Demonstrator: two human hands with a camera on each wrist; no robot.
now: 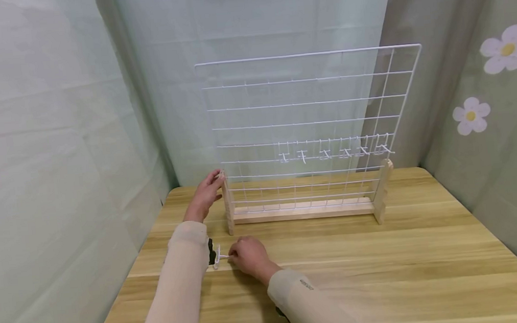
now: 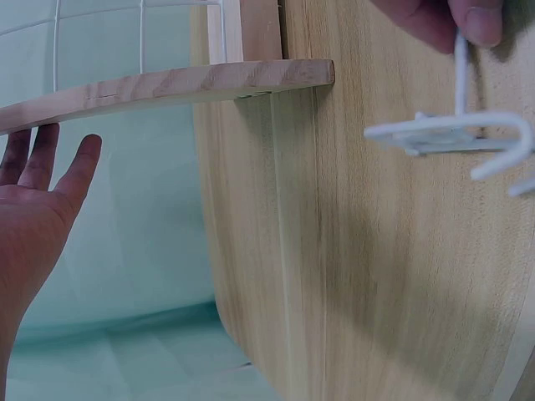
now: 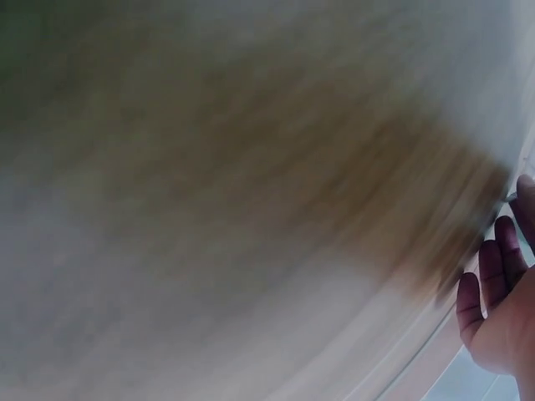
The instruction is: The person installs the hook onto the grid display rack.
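Observation:
A white wire grid panel (image 1: 301, 104) stands upright in a pale wooden stand, with several white hooks (image 1: 325, 154) hung in a row on its right half. My left hand (image 1: 206, 194) touches the left wooden side post (image 1: 228, 205); in the left wrist view its fingers reach up, fairly straight, to the post's edge. Lower down, over the tabletop, my right hand (image 1: 250, 257) pinches a loose white wire hook (image 2: 461, 83) by its stem, the bracket end pointing left. The right wrist view is mostly blurred, with the fingers of the right hand (image 3: 506, 326) at its right edge.
The stand's wooden base bar (image 1: 304, 212) and right side post (image 1: 382, 191) rest on a wood-grain table (image 1: 434, 269). Pale curtains (image 1: 52, 123) surround the table at the left, back and right; the right one has a daisy print.

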